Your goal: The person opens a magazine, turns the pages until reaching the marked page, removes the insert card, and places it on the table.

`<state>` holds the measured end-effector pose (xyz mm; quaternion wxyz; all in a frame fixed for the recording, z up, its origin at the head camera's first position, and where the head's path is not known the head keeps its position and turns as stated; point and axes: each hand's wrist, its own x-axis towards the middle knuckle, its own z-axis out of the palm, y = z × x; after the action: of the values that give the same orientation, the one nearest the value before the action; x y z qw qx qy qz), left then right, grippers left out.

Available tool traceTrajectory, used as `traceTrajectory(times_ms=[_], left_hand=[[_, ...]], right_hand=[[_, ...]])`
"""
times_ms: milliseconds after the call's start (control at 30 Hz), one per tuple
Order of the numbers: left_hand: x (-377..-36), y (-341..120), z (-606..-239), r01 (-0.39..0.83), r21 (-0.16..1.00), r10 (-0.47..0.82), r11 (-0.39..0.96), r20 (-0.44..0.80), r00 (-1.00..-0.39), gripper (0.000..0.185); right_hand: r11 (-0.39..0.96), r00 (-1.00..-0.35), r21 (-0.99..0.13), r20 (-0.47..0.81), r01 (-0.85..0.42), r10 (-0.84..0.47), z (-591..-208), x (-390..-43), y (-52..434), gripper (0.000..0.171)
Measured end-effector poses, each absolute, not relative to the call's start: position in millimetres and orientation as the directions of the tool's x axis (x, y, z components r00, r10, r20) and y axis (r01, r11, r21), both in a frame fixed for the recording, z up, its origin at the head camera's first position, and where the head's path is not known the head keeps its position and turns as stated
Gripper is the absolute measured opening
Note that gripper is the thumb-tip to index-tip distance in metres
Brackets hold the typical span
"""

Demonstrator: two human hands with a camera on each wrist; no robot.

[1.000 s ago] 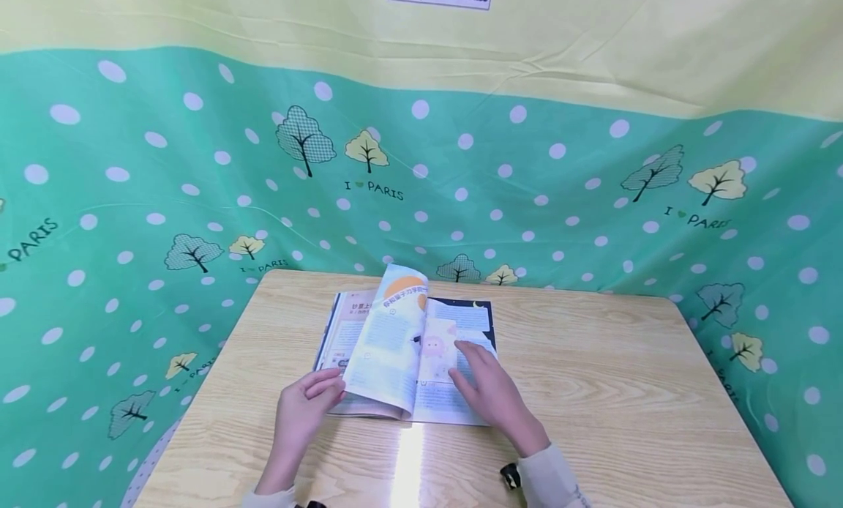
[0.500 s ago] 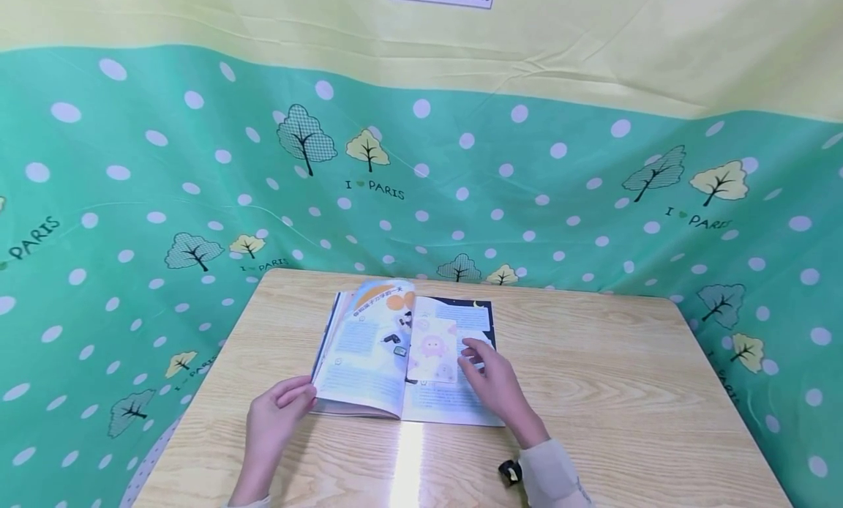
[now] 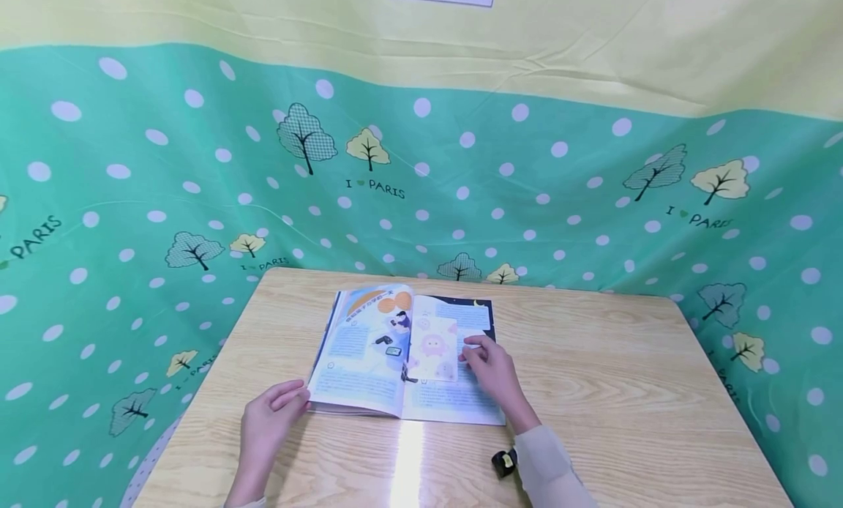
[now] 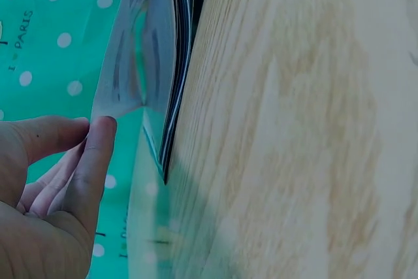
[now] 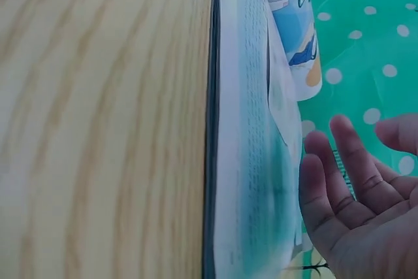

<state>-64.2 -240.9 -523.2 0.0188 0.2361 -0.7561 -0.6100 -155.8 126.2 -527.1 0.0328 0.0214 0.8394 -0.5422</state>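
An open magazine [image 3: 369,361] lies flat in the middle of the wooden table [image 3: 593,391]. My left hand [image 3: 293,398] rests on the table at the magazine's near-left corner. Its fingertips [image 4: 101,129] touch the corner of the top left page [image 4: 140,57], fingers relaxed. My right hand [image 3: 474,350] lies on the right page [image 3: 454,402], its fingers loosely bent beside a small pale insert card [image 3: 433,347] near the spine. In the right wrist view the right hand [image 5: 339,155] shows an open palm over the magazine's page [image 5: 251,161].
A teal polka-dot curtain [image 3: 132,200] with tree prints hangs behind and around the table. A small black wrist device [image 3: 503,462] sits by my right sleeve. A bright glare stripe [image 3: 408,457] runs along the table's near edge. Bare wood lies right of the magazine.
The page that stood lifted now lies flat on the left side. My left hand slid left and nearer to the page's corner. My right hand shifted slightly further up the right page.
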Motion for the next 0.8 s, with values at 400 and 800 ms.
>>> traceTrajectory(times_ms=[400,800], left_hand=[[-64,-241,-525,-0.355,0.922,-0.396,0.152,-0.272,-0.877,0.041],[-62,-242,-528,-0.368,0.916,-0.406,0.161,-0.278,-0.871,0.042]], right_hand=[[0.355,-0.976,-0.911,-0.216,0.211,0.028,-540,-169,116,0.021],[0.431,-0.950,-0.848,-0.301,0.309,0.087,-545,-182,106,0.015]])
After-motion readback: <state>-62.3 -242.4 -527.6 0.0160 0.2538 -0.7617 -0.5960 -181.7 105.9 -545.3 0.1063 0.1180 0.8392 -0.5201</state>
